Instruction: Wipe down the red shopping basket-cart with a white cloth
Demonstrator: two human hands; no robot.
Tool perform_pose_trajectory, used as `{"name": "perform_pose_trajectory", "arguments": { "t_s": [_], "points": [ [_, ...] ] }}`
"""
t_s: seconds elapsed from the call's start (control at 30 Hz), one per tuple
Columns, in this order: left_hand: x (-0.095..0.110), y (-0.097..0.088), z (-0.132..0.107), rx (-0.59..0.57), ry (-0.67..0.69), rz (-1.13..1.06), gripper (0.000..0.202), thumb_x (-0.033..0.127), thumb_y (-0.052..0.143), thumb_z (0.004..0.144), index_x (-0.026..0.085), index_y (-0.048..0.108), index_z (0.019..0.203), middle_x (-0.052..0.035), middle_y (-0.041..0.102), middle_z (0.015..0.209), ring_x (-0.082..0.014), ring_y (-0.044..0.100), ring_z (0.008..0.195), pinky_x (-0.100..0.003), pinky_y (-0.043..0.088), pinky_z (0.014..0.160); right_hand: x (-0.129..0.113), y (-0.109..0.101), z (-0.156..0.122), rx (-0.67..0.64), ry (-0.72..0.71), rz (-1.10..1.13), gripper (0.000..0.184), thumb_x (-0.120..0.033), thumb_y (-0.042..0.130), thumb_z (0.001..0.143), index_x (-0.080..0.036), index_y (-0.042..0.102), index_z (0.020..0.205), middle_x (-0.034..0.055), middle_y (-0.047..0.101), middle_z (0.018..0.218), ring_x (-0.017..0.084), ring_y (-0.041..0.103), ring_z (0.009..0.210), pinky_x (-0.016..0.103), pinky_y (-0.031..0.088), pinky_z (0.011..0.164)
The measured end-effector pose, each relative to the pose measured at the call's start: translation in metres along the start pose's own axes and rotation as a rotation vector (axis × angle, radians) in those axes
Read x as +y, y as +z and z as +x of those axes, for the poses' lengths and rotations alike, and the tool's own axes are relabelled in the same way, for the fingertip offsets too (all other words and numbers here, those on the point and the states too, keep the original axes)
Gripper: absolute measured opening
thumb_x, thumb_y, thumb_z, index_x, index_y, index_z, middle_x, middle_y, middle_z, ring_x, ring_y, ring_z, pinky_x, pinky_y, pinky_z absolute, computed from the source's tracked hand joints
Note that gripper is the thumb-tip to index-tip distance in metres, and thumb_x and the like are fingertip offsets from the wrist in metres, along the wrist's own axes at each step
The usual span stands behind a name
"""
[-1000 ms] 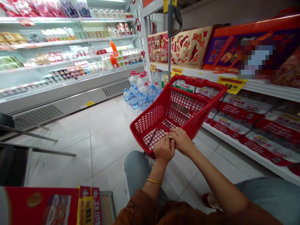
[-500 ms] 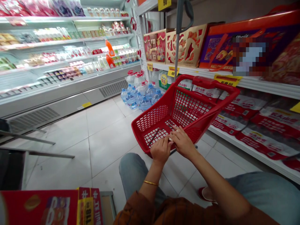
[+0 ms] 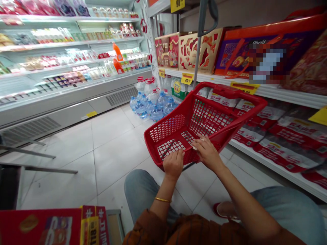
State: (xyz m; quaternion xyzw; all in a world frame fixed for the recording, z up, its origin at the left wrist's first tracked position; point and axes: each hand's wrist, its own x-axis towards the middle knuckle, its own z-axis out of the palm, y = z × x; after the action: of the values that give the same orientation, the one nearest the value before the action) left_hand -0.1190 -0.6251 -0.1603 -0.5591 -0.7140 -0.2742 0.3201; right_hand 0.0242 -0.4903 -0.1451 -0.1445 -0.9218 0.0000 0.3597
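White tile floor (image 3: pixel 114 163) of a supermarket aisle, chilled display case (image 3: pixel 68 109) on left, shelf (image 3: pixel 281 93) of packaged water on right | red plastic shopping basket (image 3: pixel 212 117) hung tilted above floor, long axis pointing far right | hands apart: left hand (image 3: pixel 173 165) curled around near rim, right hand (image 3: pixel 207 153) pinching rim further along.

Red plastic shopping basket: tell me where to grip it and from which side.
Grip the thick rim of the red plastic shopping basket along its right side, coming from above and hooking over it. That rim is a solid band, unlike the open mesh walls, and it runs down toward the right hand.
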Motion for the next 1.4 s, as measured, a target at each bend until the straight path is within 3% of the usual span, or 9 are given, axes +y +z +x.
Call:
{"name": "perform_pose_trajectory", "arguments": {
  "t_s": [0.23, 0.47, 0.63, 0.73, 0.87, 1.0, 1.17, 1.4],
  "points": [
    [0.005, -0.003, 0.000, 0.005, -0.048, -0.018, 0.017, 0.027, 0.051, 0.094, 0.019, 0.066, 0.098, -0.0021, 0.071, 0.077, -0.0163, 0.062, 0.067, -0.032, 0.037, 0.062, 0.019, -0.009, -0.001, 0.088, 0.089, 0.005, 0.028, -0.017, 0.046, 0.093, -0.018, 0.064, 0.113, 0.0124, 0.065, 0.113, 0.031, 0.042, 0.134, 0.061, 0.038, 0.107],
    [0.016, -0.004, 0.000, -0.020, -0.159, -0.076, 0.017, 0.024, 0.051, 0.093, 0.018, 0.067, 0.096, -0.0043, 0.073, 0.082, -0.0188, 0.065, 0.075, -0.035, 0.042, 0.075, 0.001, 0.000, 0.003, 0.127, 0.141, -0.010, 0.027, -0.018, 0.042, 0.095, -0.016, 0.064, 0.112, 0.0128, 0.065, 0.108, 0.027, 0.056, 0.112, 0.057, 0.042, 0.106],
    [0.026, -0.005, 0.002, 0.010, -0.233, -0.077, 0.020, 0.020, 0.050, 0.093, 0.016, 0.067, 0.103, -0.0072, 0.074, 0.099, -0.0247, 0.064, 0.105, -0.045, 0.037, 0.102, -0.020, 0.004, 0.007, 0.106, 0.154, 0.023, 0.030, -0.019, 0.041, 0.096, -0.017, 0.061, 0.118, 0.0120, 0.064, 0.109, 0.025, 0.057, 0.110, 0.055, 0.043, 0.106],
    [0.031, -0.003, 0.004, 0.023, -0.223, -0.075, 0.024, 0.018, 0.049, 0.093, 0.013, 0.066, 0.109, -0.0100, 0.073, 0.108, -0.0269, 0.059, 0.118, -0.047, 0.034, 0.108, -0.035, 0.008, 0.008, 0.084, 0.138, 0.062, 0.032, -0.019, 0.041, 0.096, -0.018, 0.058, 0.124, 0.0113, 0.065, 0.111, 0.024, 0.057, 0.111, 0.053, 0.044, 0.107],
    [0.033, 0.002, 0.007, 0.014, -0.216, -0.117, 0.028, 0.016, 0.046, 0.093, 0.012, 0.064, 0.115, -0.0116, 0.071, 0.114, -0.0243, 0.062, 0.113, -0.044, 0.039, 0.104, -0.048, 0.012, 0.008, 0.065, 0.130, 0.105, 0.035, -0.019, 0.038, 0.096, -0.017, 0.055, 0.127, 0.0126, 0.062, 0.121, 0.024, 0.056, 0.117, 0.052, 0.043, 0.109],
    [0.031, 0.004, 0.005, -0.010, -0.231, -0.122, 0.025, 0.019, 0.046, 0.094, 0.015, 0.065, 0.109, -0.0098, 0.073, 0.105, -0.0231, 0.065, 0.100, -0.040, 0.043, 0.092, -0.047, 0.013, 0.004, 0.051, 0.081, 0.068, 0.031, -0.016, 0.039, 0.096, -0.013, 0.059, 0.119, 0.0146, 0.063, 0.122, 0.025, 0.054, 0.121, 0.053, 0.042, 0.109],
    [0.023, 0.005, 0.001, 0.009, -0.102, -0.058, 0.021, 0.023, 0.051, 0.094, 0.015, 0.065, 0.108, -0.0066, 0.073, 0.089, -0.0193, 0.064, 0.077, -0.035, 0.041, 0.074, -0.036, 0.011, 0.002, 0.077, -0.012, 0.015, 0.030, -0.011, 0.040, 0.093, -0.014, 0.062, 0.114, 0.0109, 0.067, 0.110, 0.027, 0.053, 0.120, 0.055, 0.041, 0.109],
    [0.015, 0.006, 0.004, 0.048, -0.080, -0.070, 0.019, 0.024, 0.054, 0.092, 0.018, 0.066, 0.105, -0.0032, 0.073, 0.083, -0.0171, 0.062, 0.071, -0.034, 0.037, 0.068, -0.011, 0.005, 0.006, 0.068, -0.037, -0.048, 0.027, -0.012, 0.045, 0.092, -0.015, 0.063, 0.111, 0.0094, 0.067, 0.106, 0.024, 0.056, 0.109, 0.050, 0.040, 0.110]
  ]
}}
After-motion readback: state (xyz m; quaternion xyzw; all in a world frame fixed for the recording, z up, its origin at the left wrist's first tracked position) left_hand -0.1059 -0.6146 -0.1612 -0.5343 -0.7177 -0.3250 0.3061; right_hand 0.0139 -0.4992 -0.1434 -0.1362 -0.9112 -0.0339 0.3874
